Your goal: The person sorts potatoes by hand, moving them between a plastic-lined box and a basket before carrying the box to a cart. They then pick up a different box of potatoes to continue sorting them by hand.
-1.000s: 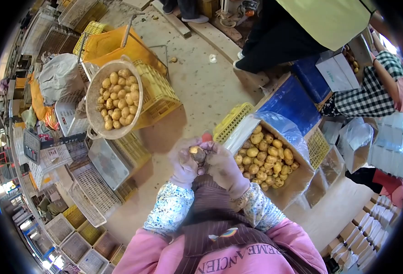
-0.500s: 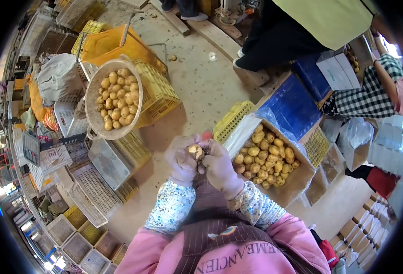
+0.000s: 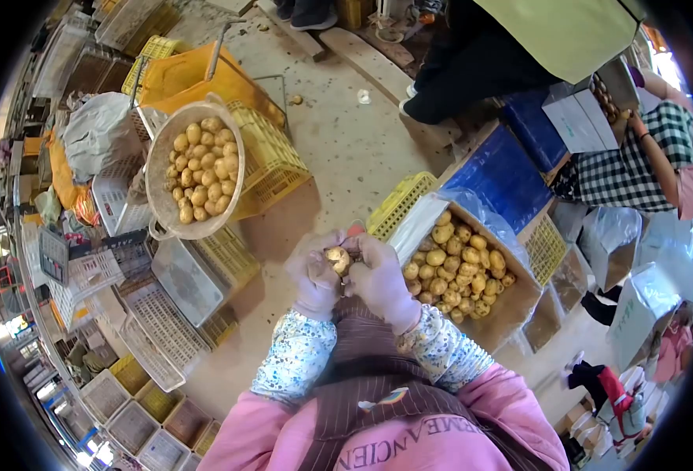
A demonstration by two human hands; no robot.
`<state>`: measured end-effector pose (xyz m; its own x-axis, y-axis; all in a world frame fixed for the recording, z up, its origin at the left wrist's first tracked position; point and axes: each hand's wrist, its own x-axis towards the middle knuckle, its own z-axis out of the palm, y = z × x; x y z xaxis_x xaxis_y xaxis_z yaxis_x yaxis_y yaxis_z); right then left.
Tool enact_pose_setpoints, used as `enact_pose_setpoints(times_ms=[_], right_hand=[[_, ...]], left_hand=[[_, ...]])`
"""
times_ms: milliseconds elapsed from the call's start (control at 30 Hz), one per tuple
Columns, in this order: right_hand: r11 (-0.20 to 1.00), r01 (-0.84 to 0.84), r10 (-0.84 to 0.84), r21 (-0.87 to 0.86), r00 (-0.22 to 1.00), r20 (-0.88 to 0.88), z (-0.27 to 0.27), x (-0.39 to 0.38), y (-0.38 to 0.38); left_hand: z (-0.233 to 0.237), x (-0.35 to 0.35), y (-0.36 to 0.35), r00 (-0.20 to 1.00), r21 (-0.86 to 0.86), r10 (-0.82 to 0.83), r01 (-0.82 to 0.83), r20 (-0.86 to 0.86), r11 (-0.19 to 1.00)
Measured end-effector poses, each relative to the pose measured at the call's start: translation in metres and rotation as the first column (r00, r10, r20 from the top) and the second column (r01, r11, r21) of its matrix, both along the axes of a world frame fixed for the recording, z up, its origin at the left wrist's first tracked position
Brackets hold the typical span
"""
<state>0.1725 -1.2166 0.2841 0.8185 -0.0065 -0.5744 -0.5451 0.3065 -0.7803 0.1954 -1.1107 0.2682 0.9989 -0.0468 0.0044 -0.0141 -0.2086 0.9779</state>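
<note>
A potato (image 3: pixel 337 259) with pale and dark brown patches sits between my two gloved hands, in front of my chest. My left hand (image 3: pixel 313 276) curls its fingers around one side of it. From the other side, my right hand (image 3: pixel 382 284) closes its fingers and thumb against the potato. Both gloves are light and dusty. Close to my right hand stands a cardboard box (image 3: pixel 511 318) lined with plastic and filled with potatoes (image 3: pixel 464 267). A round basin (image 3: pixel 156 169) of potatoes (image 3: pixel 204 169) rests on yellow crates to the left.
A blue-topped surface (image 3: pixel 480 184) lies beyond the box, next to a yellow crate (image 3: pixel 401 206). At right, a co-worker's arm (image 3: pixel 656 157) reaches to a carton of potatoes (image 3: pixel 590 118). A metal scale platform (image 3: pixel 189 279) and stacked crates (image 3: pixel 158 400) stand at left.
The potato has turned slightly between my hands, showing more of its pale side. At right, the co-worker's arm and carton have shifted, and people with another carton have come into view at lower right.
</note>
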Motion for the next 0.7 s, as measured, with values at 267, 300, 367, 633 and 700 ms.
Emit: enact_pose_setpoints(times_ms=[267, 300, 367, 633, 700], right_hand=[[1.0, -0.03, 0.03, -0.002, 0.998, 0.051, 0.011, 0.003, 0.006], [0.975, -0.054, 0.091, -0.214, 0.982, 0.167, 0.004, -0.001, 0.009], [0.993, -0.015, 0.027, -0.118, 0.995, 0.101, 0.003, 0.0, 0.007], [0.917, 0.107, -0.031, 0.385, 0.979, -0.2, 0.011, 0.018, -0.018], [0.851, 0.058, 0.05, 0.522, 0.98, -0.191, -0.021, 0.02, -0.037]], left_hand=[[0.001, 0.003, -0.002, 0.989, -0.084, 0.143, -0.147, -0.047, 0.986], [0.004, 0.003, -0.006, 0.989, -0.084, 0.143, -0.146, -0.046, 0.986], [0.013, 0.001, -0.013, 0.912, -0.272, 0.231, -0.33, -0.34, 0.904], [0.025, 0.014, -0.014, 0.784, -0.317, 0.169, -0.425, -0.598, 0.848], [0.027, 0.015, -0.017, 0.708, -0.381, 0.085, -0.472, -0.701, 0.795]])
